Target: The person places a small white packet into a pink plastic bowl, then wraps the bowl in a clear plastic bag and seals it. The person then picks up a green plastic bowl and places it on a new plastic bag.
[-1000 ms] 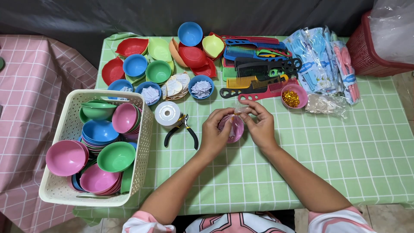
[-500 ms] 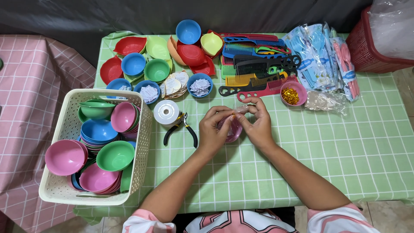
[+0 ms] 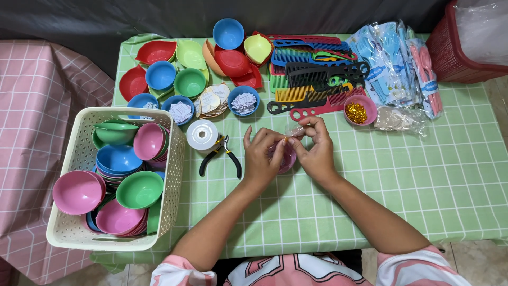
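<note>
Near the middle of the frame, both hands meet over a small pink bowl [image 3: 284, 158] wrapped in clear plastic, which sits low between the palms above the green checked tablecloth [image 3: 402, 180]. The left hand [image 3: 262, 159] cups the bowl from the left side, with thumb and forefinger pinched at the top of the wrap and the other fingers spread upward. The right hand [image 3: 316, 151] closes on it from the right, its fingertips gripping the gathered twist of plastic [image 3: 294, 130] just above the bowl (a tiny gold speck shows where the two hands' fingertips meet, too small to identify).

Just left of the hands lie black-handled pliers [image 3: 221, 154], and touching them on the upper left stands a white spool [image 3: 202, 135]. At lower left of the frame a cream lattice basket [image 3: 71, 233] holds stacked pink, green and blue bowls. Across the top, loose bowls in red, blue, green and yellow crowd the cloth, two blue ones holding paper slips. Upper right of centre is a stack of coloured combs [image 3: 312, 74], with a pink bowl of gold ties [image 3: 359, 110] just below it and plastic-wrapped packets [image 3: 391, 63] further right.
</note>
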